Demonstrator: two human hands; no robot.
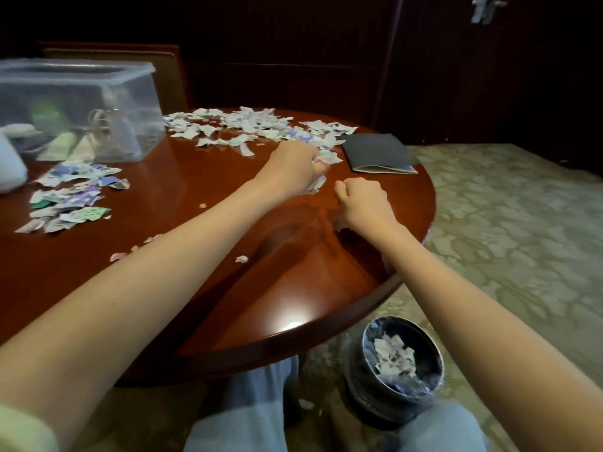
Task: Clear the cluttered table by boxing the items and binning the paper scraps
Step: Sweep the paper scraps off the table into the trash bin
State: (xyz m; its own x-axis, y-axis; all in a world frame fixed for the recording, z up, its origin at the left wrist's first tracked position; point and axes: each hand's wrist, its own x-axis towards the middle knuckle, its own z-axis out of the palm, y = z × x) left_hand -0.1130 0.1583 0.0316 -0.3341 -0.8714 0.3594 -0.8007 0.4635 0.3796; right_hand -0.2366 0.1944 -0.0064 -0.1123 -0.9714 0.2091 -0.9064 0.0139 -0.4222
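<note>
Torn paper scraps (241, 123) lie in a wide band across the far side of the round wooden table (293, 282). A second heap of scraps (70, 195) sits at the left. My left hand (293, 166) reaches to the near edge of the far band and grips a bunch of scraps, some poking out below its fingers. My right hand (362, 199) hovers just right of it with fingers curled, and I cannot tell if it holds anything. A clear plastic box (78, 109) with several items inside stands at the back left. A black bin (396, 367) with scraps inside stands on the floor.
A dark grey folder (378, 153) lies at the table's right edge beside the scraps. A few stray bits (242, 258) dot the near tabletop. A white object (9, 164) sits at the far left edge. Patterned carpet (505, 223) spreads to the right; my knees are under the table.
</note>
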